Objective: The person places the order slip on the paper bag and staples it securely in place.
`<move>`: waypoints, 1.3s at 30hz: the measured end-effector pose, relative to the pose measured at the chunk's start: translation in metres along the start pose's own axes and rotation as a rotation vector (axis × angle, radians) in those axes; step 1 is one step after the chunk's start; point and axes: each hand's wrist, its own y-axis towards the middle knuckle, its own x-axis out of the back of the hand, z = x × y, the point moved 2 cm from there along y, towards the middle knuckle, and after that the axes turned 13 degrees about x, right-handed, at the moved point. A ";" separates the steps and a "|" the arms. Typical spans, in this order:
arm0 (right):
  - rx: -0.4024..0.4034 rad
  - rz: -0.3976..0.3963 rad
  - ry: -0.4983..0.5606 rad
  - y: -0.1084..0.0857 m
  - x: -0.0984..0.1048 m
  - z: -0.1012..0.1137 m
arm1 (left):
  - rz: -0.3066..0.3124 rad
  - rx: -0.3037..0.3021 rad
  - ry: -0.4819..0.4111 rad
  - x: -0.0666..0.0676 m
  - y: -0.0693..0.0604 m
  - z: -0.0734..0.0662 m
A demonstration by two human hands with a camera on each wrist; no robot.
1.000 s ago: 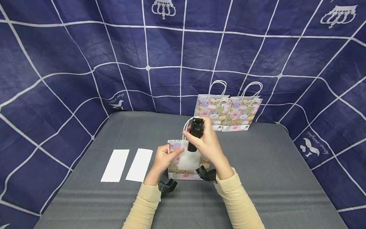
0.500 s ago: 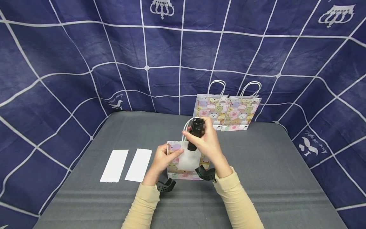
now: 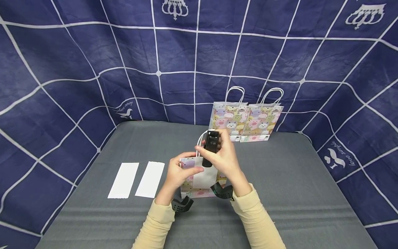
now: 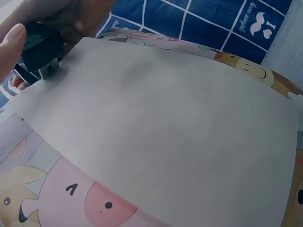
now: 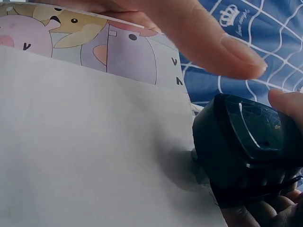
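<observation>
While the right hand (image 3: 225,157) has its grip curled round a black stapler (image 3: 211,144), the left hand (image 3: 178,174) lies loosely spread about the top left corner of a paper bag (image 3: 200,193), thumb straight and seemingly clear of it. The bag stands well in from the worktop (image 3: 273,193)'s left and right edges, a white slip (image 3: 204,178) across its front. Likely light and easily creased, it is best pinched at the rim; the stapler, probably hard and slick, round its middle.
</observation>
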 end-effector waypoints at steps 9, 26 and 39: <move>0.000 0.017 -0.003 -0.002 -0.002 0.002 | 0.040 0.007 0.001 0.000 0.001 0.000; -0.073 0.040 0.032 -0.002 -0.002 0.001 | 0.064 -0.033 0.029 0.000 -0.001 -0.002; 0.041 -0.103 0.012 -0.011 0.008 -0.015 | 0.056 -0.001 0.017 -0.001 0.000 -0.001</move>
